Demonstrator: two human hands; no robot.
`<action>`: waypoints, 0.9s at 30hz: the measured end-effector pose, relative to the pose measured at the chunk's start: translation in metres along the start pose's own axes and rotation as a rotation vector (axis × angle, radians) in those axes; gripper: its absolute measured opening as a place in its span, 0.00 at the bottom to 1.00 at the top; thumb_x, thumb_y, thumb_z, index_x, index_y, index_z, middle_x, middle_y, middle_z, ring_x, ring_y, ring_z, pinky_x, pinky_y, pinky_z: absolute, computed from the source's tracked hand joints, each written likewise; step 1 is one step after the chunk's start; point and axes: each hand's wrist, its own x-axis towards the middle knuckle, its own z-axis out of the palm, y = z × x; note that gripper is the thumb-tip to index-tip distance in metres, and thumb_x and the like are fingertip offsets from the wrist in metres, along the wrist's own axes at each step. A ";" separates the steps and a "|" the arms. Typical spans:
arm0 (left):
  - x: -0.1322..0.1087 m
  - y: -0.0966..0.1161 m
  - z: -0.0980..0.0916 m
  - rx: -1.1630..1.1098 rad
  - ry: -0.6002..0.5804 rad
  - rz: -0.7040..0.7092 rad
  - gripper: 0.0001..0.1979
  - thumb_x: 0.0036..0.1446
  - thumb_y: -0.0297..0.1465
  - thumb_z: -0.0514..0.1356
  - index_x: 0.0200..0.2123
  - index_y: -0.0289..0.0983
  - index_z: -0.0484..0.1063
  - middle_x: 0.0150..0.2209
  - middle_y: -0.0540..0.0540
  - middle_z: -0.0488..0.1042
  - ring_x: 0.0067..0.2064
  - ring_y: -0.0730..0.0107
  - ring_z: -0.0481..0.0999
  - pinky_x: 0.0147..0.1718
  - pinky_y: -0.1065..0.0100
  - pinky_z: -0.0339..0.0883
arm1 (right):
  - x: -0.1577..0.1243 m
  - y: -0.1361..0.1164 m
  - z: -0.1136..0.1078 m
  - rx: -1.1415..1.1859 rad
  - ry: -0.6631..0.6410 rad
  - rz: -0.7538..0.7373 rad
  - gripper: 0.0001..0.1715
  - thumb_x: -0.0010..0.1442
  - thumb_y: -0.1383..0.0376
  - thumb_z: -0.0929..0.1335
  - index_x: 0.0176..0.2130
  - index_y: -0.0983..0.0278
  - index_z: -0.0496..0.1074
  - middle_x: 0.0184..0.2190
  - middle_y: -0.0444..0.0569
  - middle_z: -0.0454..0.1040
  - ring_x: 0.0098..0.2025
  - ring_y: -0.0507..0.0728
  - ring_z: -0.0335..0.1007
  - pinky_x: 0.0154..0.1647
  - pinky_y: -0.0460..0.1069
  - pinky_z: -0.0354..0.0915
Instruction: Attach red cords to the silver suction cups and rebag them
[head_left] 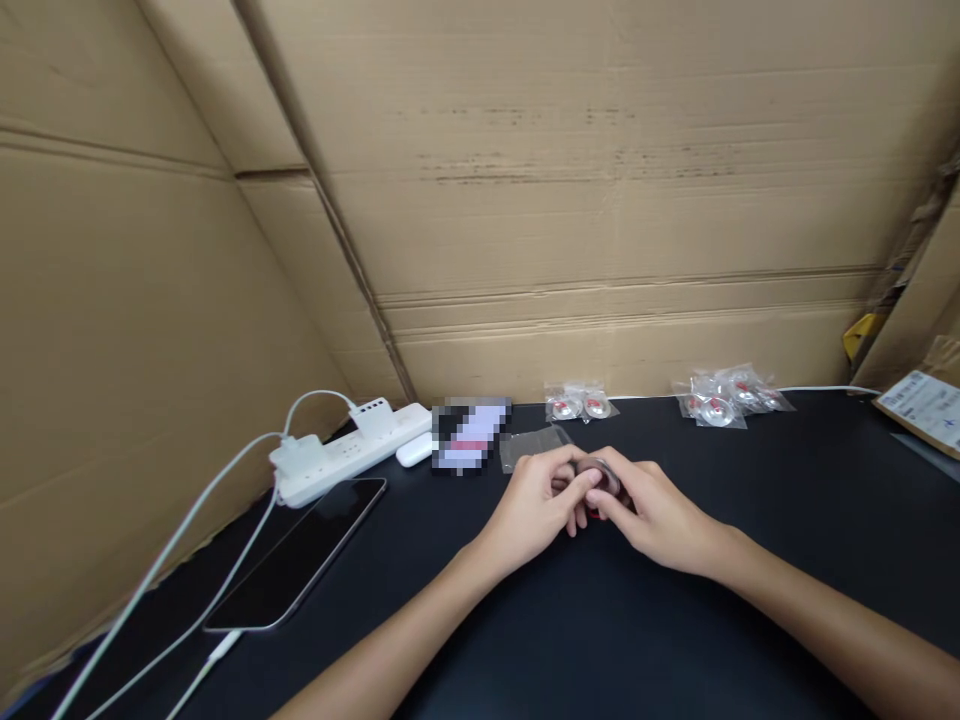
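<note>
- left hand (534, 503) and right hand (664, 508) meet over the black counter (600, 640)
- both sets of fingers (559, 460) hold a dark curved thing (609, 474) between them, perhaps a ring, partly hidden
- a clear bag (534, 446) lies just beyond the left hand

round object (603, 467) partly hidden by fingers (580, 489), item (470, 436) pixelated, package (927, 408) cut off by right edge

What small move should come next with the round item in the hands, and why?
Probably a slight turn of the round item: the left hand and right hand both hold it, and they hide much of it from view.
</note>
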 end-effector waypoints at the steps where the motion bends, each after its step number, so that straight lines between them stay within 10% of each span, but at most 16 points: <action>1: 0.000 0.000 0.000 -0.017 -0.015 0.001 0.15 0.64 0.41 0.55 0.37 0.34 0.72 0.23 0.49 0.73 0.21 0.72 0.73 0.19 0.72 0.68 | 0.000 0.001 0.000 0.011 0.001 -0.001 0.07 0.70 0.61 0.60 0.43 0.60 0.65 0.30 0.45 0.73 0.29 0.52 0.70 0.31 0.46 0.63; 17: 0.004 -0.001 -0.005 -0.048 0.094 0.058 0.12 0.59 0.38 0.61 0.38 0.35 0.75 0.34 0.47 0.71 0.27 0.74 0.70 0.24 0.71 0.67 | 0.006 0.016 -0.007 0.549 0.034 0.127 0.16 0.69 0.55 0.59 0.53 0.58 0.56 0.30 0.45 0.72 0.29 0.55 0.76 0.30 0.51 0.72; 27: 0.010 -0.013 -0.017 0.276 0.311 -0.037 0.10 0.56 0.33 0.58 0.26 0.35 0.72 0.24 0.49 0.71 0.26 0.71 0.69 0.26 0.71 0.59 | 0.004 0.056 -0.034 0.086 0.255 0.245 0.10 0.68 0.57 0.59 0.39 0.61 0.60 0.23 0.42 0.73 0.15 0.49 0.64 0.17 0.44 0.59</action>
